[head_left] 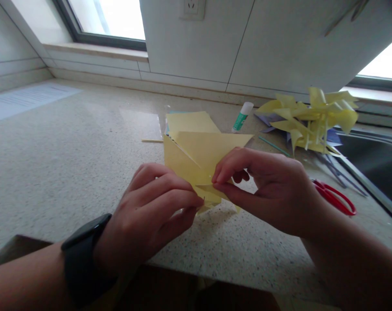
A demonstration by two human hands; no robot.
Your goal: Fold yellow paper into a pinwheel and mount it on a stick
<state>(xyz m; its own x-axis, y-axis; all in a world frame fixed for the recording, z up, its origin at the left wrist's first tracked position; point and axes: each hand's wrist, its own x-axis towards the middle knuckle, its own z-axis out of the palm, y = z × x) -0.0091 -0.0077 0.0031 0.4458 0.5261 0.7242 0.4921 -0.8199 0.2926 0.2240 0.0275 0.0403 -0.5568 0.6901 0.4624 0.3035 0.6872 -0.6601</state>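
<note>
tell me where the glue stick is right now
In the head view, the glue stick is right of centre on the counter, beyond the right hand, between the yellow paper and the pile of yellow paper shapes.

Glaring daylight comes from the window [110, 19] left of the socket [192, 6]; the room is dim. Below the socket, a soft shadow lies on the tabletop [112, 129] under the yellow paper [212, 147]. The picture is slightly blurred.

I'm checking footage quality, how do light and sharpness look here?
In the head view, glare washes out the dark-framed upper-left window; a soft shadow lies beneath the folded yellow paper; print on the flat white paper sheet is too blurred to read.
</note>
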